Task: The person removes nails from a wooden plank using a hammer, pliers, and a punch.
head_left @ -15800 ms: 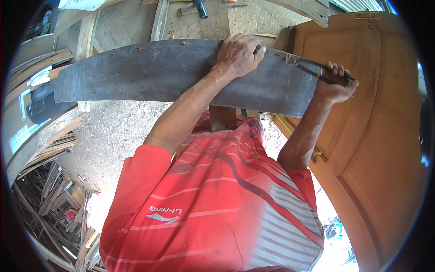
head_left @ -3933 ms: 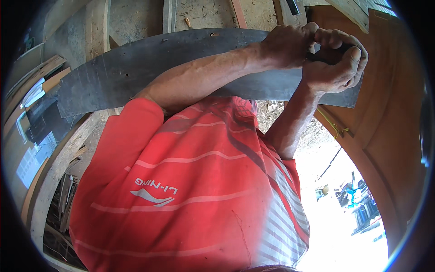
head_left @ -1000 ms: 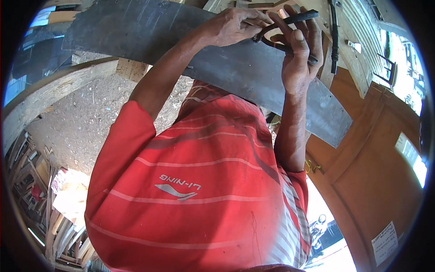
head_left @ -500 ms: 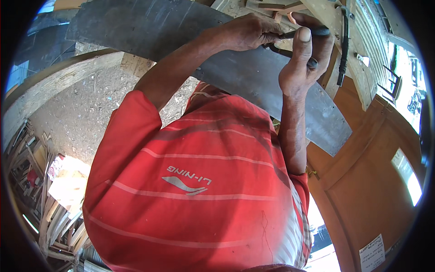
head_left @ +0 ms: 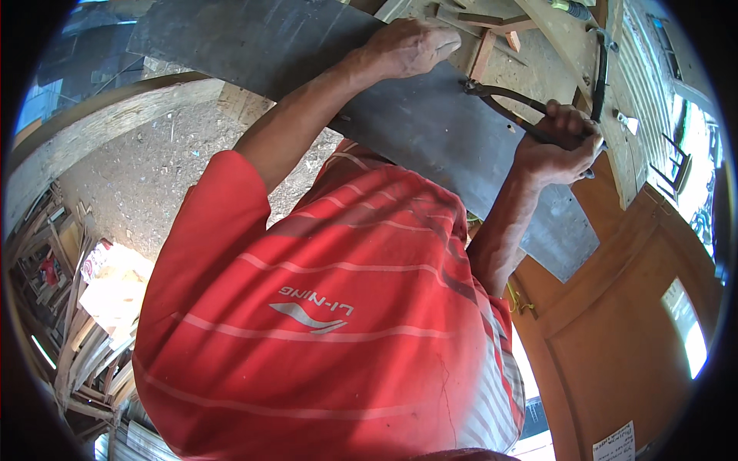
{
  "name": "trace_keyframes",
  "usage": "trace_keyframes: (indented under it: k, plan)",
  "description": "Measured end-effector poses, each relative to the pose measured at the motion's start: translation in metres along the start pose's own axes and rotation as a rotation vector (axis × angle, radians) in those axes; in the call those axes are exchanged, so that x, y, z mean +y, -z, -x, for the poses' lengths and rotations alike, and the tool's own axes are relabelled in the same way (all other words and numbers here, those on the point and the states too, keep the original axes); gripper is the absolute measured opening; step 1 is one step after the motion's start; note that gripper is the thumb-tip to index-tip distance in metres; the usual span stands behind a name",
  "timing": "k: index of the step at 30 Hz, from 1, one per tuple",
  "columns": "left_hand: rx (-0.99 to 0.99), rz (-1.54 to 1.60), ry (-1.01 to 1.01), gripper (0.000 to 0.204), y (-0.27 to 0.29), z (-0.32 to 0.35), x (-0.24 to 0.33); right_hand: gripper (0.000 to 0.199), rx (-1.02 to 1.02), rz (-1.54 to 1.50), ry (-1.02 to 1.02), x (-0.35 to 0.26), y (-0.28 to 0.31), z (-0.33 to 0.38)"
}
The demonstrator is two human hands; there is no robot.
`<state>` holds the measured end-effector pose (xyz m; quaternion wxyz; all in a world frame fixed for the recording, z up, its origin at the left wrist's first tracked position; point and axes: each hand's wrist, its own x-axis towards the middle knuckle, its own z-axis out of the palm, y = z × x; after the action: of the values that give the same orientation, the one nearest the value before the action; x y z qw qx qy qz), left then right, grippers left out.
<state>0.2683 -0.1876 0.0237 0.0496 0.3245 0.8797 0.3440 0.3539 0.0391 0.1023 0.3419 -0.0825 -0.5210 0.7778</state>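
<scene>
A wide, dark grey flat sheet (head_left: 323, 58) slants across in front of me, with a few small holes or marks near its right part. My right hand (head_left: 557, 146) is closed round the handles of dark pincers (head_left: 503, 96). Their jaws point left, over the far edge of the sheet. My left hand (head_left: 411, 50) is closed at that far edge, to the left of the jaws and apart from them. Its fingertips are pressed together, and whatever they hold, if anything, is too small or hidden to tell.
Beyond the sheet, short wood pieces (head_left: 483, 55) lie on a wooden surface. A black bar or hose (head_left: 600, 77) runs along a plank at the right. Brown panels (head_left: 615, 307) stand at the right. Scrap wood (head_left: 84, 361) is heaped at the lower left, past dirt ground (head_left: 146, 169).
The pincers have moved away from my left hand, and my right hand has shifted right and slightly nearer, its grip turned over the handles. My left hand has rotated with its fingers closed.
</scene>
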Motion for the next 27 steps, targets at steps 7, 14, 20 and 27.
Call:
trace_keyframes:
  k: [7,14,20,27]
  plan:
    - [0.163,0.286,-0.018,0.020,-0.004,-0.003,-0.006,0.023,0.281,-0.351,-0.231,0.009,0.097,-0.018]
    - [0.083,0.278,-0.168,0.019,-0.024,0.025,0.072,0.024,0.153,-0.412,-0.195,-0.044,0.067,0.004]
    - [-0.137,0.430,-0.180,0.016,-0.017,0.028,0.089,0.030,0.181,-0.279,-0.120,-0.072,0.069,0.020]
    - [-0.139,0.496,0.138,0.031,0.009,0.032,0.123,0.064,0.151,0.246,-0.104,-0.107,0.069,0.036]
